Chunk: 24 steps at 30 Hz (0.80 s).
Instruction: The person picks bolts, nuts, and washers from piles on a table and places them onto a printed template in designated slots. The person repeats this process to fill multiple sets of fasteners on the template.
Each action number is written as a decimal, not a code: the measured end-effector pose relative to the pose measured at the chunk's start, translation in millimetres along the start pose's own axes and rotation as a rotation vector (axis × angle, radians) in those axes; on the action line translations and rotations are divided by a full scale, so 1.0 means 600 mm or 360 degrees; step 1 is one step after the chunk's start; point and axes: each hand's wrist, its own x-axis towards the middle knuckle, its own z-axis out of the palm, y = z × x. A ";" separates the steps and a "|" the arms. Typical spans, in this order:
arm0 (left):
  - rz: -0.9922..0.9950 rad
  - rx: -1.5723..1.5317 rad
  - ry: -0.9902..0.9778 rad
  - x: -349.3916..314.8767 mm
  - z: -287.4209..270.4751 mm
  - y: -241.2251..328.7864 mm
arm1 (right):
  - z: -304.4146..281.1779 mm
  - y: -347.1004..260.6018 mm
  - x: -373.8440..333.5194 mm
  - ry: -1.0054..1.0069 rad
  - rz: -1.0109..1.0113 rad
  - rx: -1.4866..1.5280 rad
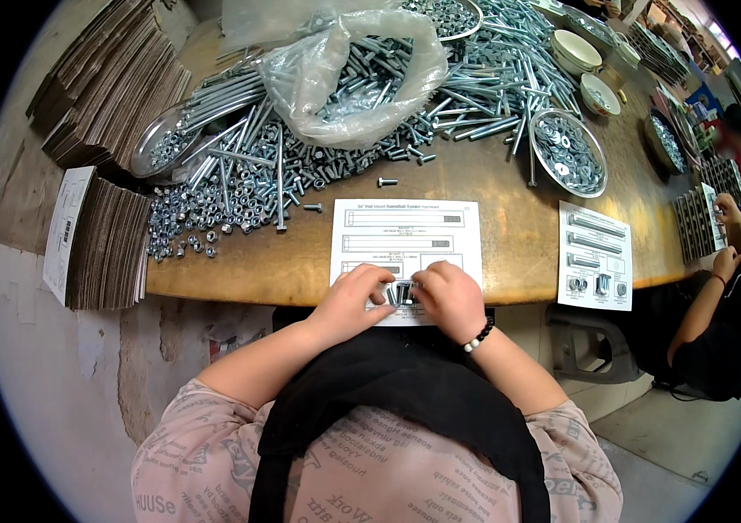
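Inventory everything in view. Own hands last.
Bolts: many, silver, far centre
Plastic bag: one, clear, on bolts
Nuts: many, silver, mostly left
Washers: many, silver, right
Washer dish: one, silver, right
Bowls: several, pale, far right
Printed sheets: three, white, left, centre, right
Cardboard stacks: two, brown, left
Table: one, brown, centre
Stool: one, grey, right
Co-worker: one, dark clothing, right
Small metal parts: count unclear, silver, between hands
Shirt: one, pink, bottom
Bracelet: one, black and white, right wrist
Left hand: one, bare, centre
Right hand: one, bare, centre
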 end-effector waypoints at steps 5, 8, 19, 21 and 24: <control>0.0319 0.0449 0.0128 0.017 0.034 0.003 | 0.005 0.019 -0.009 -0.0103 0.0164 -0.0022; 0.0408 0.0523 0.0122 0.022 0.039 0.002 | 0.005 0.020 -0.012 -0.0116 0.0168 -0.0011; 0.0431 0.0461 0.0144 0.029 0.043 -0.005 | 0.006 0.021 -0.011 -0.0028 0.0125 -0.0018; 0.0437 0.0480 0.0139 0.029 0.043 -0.003 | 0.007 0.022 -0.011 -0.0056 0.0147 0.0001; 0.0450 0.0494 0.0175 0.029 0.038 0.000 | 0.002 0.028 -0.008 -0.0153 0.0173 0.0067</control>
